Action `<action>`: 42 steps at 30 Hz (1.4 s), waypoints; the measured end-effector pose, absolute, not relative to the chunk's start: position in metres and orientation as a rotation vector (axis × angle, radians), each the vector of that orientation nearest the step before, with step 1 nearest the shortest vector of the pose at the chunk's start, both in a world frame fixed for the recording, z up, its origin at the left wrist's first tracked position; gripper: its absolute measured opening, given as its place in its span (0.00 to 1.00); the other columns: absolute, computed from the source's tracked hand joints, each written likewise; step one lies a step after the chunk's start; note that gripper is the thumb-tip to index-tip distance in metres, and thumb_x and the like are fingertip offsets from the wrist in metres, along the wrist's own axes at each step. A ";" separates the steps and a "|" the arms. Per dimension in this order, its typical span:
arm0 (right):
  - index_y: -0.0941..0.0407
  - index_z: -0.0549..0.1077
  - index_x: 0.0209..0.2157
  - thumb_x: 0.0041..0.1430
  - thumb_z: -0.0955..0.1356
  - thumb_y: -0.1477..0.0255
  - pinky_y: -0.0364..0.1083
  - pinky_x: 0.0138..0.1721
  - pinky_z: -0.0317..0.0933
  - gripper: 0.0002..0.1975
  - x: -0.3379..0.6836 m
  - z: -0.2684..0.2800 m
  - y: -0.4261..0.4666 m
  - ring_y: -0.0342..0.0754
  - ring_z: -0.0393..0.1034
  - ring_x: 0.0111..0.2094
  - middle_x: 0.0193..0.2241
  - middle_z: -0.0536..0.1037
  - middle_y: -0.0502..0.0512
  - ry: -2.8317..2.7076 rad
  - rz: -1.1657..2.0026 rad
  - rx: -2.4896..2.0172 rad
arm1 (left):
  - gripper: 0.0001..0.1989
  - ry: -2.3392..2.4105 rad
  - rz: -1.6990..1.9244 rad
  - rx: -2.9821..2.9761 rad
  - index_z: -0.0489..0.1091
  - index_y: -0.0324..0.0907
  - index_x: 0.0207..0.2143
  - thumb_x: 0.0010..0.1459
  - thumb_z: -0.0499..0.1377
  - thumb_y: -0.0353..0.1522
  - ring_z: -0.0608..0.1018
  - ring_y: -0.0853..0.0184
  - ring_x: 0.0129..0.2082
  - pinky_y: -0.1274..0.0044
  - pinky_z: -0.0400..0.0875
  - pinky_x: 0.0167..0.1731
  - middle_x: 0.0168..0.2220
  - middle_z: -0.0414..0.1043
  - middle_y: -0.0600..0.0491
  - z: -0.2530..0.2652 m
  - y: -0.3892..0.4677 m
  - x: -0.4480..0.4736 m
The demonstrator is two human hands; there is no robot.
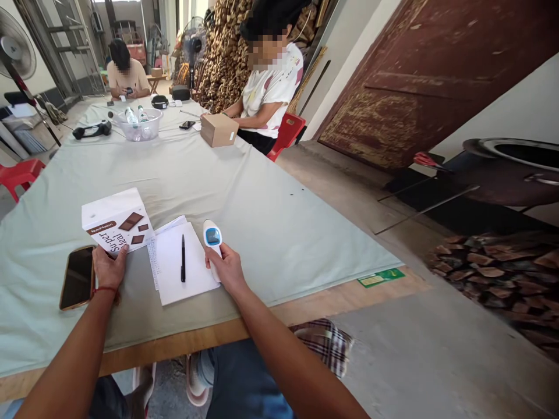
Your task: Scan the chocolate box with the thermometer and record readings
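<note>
Now the right hand is curled round the white device; the left hand, half-curled, grips the box.

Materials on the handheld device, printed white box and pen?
White handheld device: likely hard plastic, smooth, moulded-looking rounded shell.
Printed white box: probably paperboard, smooth; flat panels, straight folded edges.
Pen: uniformly black, plastic or coated metal; too small to tell.

Far part of table: clear plastic basin holds bottles; brown carton sits beside seated person, patterned white shirt. Split firewood stands stacked behind. Weathered door, right.
</note>
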State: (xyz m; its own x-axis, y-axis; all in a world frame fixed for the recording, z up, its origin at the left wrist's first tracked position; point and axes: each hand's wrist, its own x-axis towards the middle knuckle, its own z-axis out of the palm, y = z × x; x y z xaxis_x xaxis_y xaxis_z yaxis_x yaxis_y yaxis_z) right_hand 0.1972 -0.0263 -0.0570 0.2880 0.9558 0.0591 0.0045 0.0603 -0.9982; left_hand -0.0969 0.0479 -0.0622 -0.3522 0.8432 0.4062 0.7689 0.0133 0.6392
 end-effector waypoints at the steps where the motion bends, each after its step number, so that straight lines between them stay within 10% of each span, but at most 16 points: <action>1: 0.53 0.66 0.21 0.50 0.68 0.58 0.43 0.25 0.56 0.15 0.197 -0.057 -0.026 0.44 0.60 0.21 0.16 0.69 0.47 -1.018 0.945 -1.300 | 0.21 2.173 1.264 1.733 0.65 0.42 0.36 0.46 0.62 0.47 0.71 0.52 0.45 0.60 0.68 0.47 0.36 0.66 0.47 -0.062 0.048 -0.097; 26: 0.53 0.67 0.21 0.44 0.68 0.61 0.44 0.24 0.57 0.11 0.199 -0.054 -0.028 0.44 0.61 0.20 0.14 0.69 0.45 -1.048 0.939 -1.400 | 0.25 2.223 1.241 1.668 0.64 0.43 0.40 0.41 0.68 0.39 0.71 0.52 0.49 0.59 0.67 0.51 0.39 0.66 0.50 -0.062 0.048 -0.093; 31: 0.53 0.69 0.24 0.45 0.68 0.60 0.44 0.25 0.58 0.11 0.201 -0.058 -0.028 0.46 0.63 0.20 0.15 0.70 0.46 -1.084 0.917 -1.421 | 0.23 2.202 1.284 1.557 0.61 0.43 0.39 0.42 0.67 0.36 0.73 0.61 0.37 0.65 0.70 0.44 0.34 0.64 0.55 -0.065 0.049 -0.094; 42: 0.57 0.69 0.55 0.55 0.69 0.63 0.50 0.39 0.59 0.26 0.215 -0.099 -0.016 0.57 0.69 0.41 0.40 0.75 0.63 -1.453 0.089 -1.908 | 0.16 2.210 1.301 1.465 0.56 0.44 0.19 0.48 0.62 0.36 0.65 0.69 0.24 0.75 0.64 0.32 0.21 0.60 0.59 -0.059 0.038 -0.088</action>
